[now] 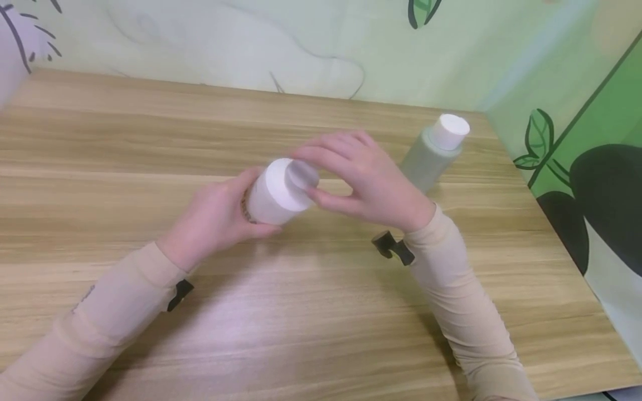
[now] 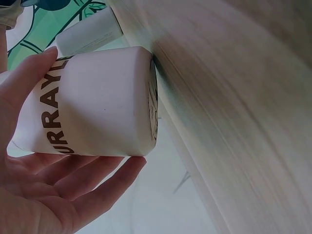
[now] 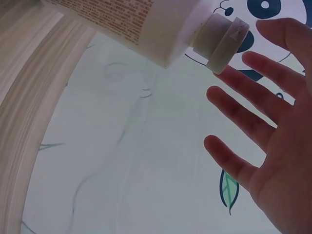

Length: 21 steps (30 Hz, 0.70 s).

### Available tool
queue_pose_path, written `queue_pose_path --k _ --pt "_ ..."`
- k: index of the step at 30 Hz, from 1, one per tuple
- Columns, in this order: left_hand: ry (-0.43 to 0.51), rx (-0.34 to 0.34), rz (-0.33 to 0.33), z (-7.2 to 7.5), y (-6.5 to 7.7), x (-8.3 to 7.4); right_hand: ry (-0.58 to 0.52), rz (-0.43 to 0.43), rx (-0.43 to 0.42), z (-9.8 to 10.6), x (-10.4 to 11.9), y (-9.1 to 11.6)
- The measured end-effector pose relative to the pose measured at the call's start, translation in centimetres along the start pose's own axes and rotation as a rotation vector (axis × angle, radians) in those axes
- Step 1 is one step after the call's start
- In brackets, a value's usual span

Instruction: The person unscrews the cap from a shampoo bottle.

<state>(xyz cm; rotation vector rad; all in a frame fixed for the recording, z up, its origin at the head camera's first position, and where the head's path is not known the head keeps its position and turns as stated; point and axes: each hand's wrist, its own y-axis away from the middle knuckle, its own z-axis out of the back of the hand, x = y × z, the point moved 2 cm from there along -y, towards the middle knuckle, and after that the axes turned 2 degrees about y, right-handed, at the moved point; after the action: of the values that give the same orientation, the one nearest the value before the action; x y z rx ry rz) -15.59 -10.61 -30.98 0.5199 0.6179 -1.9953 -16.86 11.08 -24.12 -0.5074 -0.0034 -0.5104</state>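
My left hand [image 1: 208, 220] holds a white plastic bottle [image 1: 273, 195] round its body, tilted toward the right. In the left wrist view, large brown letters run round the bottle [image 2: 105, 102], and the fingers and thumb span it. At its top sits a pale cap [image 1: 304, 174]. Beside this cap is my right hand [image 1: 363, 178], thumb and fingers spread to either side. From the right wrist view, the fingers of the right hand [image 3: 282, 126] are parted, and a small gap shows between thumb and cap [image 3: 222, 44]. Whether a fingertip touches the cap I cannot tell.
A grey-green bottle [image 1: 426, 159] with a white cap [image 1: 452, 131] stands on the wooden table [image 1: 301, 328], right of and behind the right hand. The painted wall [image 1: 311, 44] bounds the table's far edge. Black mounts [image 1: 179, 295] stick out at both wrists.
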Motion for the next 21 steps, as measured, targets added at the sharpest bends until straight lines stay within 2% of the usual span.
queue_pose_path --k 12,21 --pt "0.003 0.007 0.003 -0.09 -0.03 0.07 0.108 -0.059 -0.043 -0.21 -0.15 -0.07" --pt "0.009 -0.004 -0.005 -0.04 -0.04 0.08 0.039 -0.024 -0.036 -0.12 -0.19 -0.13"
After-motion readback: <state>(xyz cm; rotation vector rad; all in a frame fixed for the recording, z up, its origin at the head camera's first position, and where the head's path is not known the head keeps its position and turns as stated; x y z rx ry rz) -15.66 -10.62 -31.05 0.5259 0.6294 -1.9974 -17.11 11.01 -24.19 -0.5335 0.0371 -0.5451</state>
